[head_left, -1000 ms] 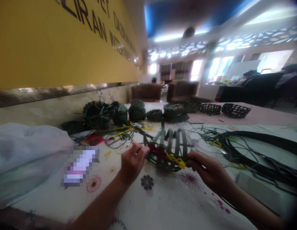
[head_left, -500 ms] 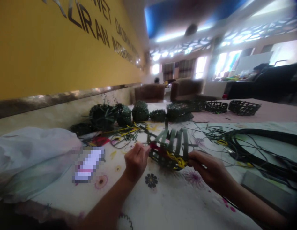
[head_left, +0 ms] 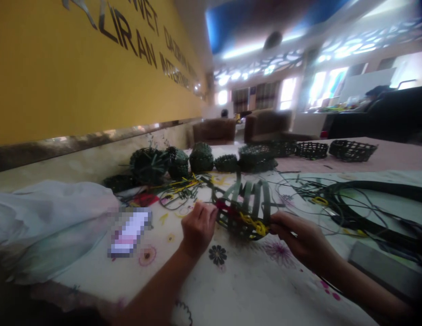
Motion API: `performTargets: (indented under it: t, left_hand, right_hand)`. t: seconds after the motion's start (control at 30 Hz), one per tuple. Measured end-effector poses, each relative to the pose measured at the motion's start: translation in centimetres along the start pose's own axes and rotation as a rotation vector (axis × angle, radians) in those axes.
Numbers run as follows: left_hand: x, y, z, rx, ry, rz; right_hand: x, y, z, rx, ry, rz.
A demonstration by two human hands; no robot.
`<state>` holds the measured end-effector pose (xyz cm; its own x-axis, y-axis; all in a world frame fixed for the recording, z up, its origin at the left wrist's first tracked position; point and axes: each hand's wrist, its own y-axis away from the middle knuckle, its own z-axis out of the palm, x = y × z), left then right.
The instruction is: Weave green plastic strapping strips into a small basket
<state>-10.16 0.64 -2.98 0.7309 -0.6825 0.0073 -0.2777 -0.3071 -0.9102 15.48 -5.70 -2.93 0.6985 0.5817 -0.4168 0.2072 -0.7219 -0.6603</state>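
Note:
A small half-woven basket [head_left: 238, 222] of dark green strips hangs between my hands, just above the flowered tablecloth. Red and yellow strips run along its side, and several long green strips stick up from it. My left hand [head_left: 200, 226] pinches its left edge near the red strip. On the right, my right hand [head_left: 295, 233] has its thumb and fingers closed on the right edge, beside the yellow strip [head_left: 256, 226]. The fingertips of both hands are partly blurred.
Several green woven baskets [head_left: 201, 157] stand in a row at the back. A white plastic bag [head_left: 54, 213] and a blurred-out phone-like object [head_left: 131, 233] lie left. Coiled dark strips [head_left: 374, 185] and a grey box [head_left: 384, 271] lie right. Yellow and green scraps lie behind the basket.
The whole view has shifted slightly, so the scene sits a little further right. Both hands keep their hold on the basket, with hardly any other movement.

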Motion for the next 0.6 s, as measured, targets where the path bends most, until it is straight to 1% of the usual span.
performTargets:
  t: [0.13, 0.3, 0.47, 0.6]
  left_hand:
    - [-0.04, -0.11, 0.09, 0.034, 0.025, -0.002]
    - [0.27, 0.03, 0.41, 0.012, 0.045, -0.008]
    - [0.65, 0.33, 0.70, -0.020, 0.133, -0.128]
    - [0.30, 0.19, 0.55, -0.014, 0.154, -0.225]
  right_hand:
    - [0.14, 0.12, -0.01, -0.022, -0.004, -0.004]
    - [0.07, 0.22, 0.17, -0.019, 0.007, -0.019]
    - [0.16, 0.41, 0.38, -0.038, 0.005, 0.002]
    - [0.22, 0.29, 0.30, -0.018, 0.005, 0.027]
